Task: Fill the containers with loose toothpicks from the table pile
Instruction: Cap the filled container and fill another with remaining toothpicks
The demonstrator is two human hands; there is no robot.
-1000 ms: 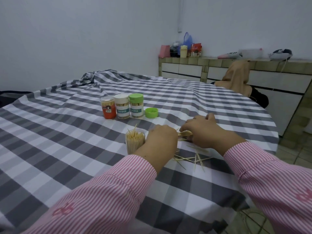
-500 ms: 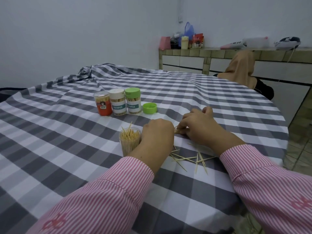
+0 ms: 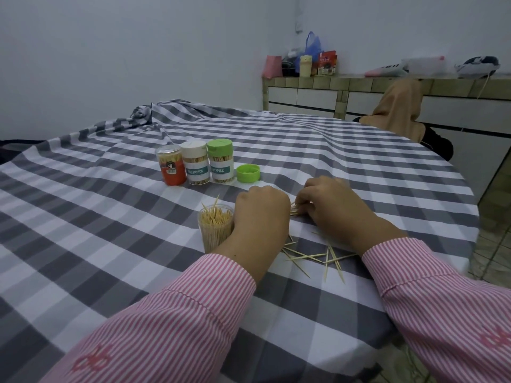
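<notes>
An open clear container (image 3: 215, 228), nearly full of upright toothpicks, stands on the checked tablecloth (image 3: 110, 244). My left hand (image 3: 261, 217) is right beside it, fingers curled, touching its right side. My right hand (image 3: 331, 205) pinches a small bundle of toothpicks (image 3: 295, 210) low over the cloth, between the two hands. Several loose toothpicks (image 3: 318, 255) lie scattered below my right wrist. What my left fingers hold is hidden behind the hand.
Three closed toothpick jars stand in a row further back: an orange one (image 3: 171, 168), a white-lidded one (image 3: 195, 166) and a green-lidded one (image 3: 220, 165). A loose green lid (image 3: 248, 172) lies to their right. The table edge (image 3: 470, 217) curves on the right; a person sits beyond it.
The view has tilted slightly, shifting everything a little down and left. My right hand has drawn closer to my left hand, still pinching toothpicks. The container has not moved.
</notes>
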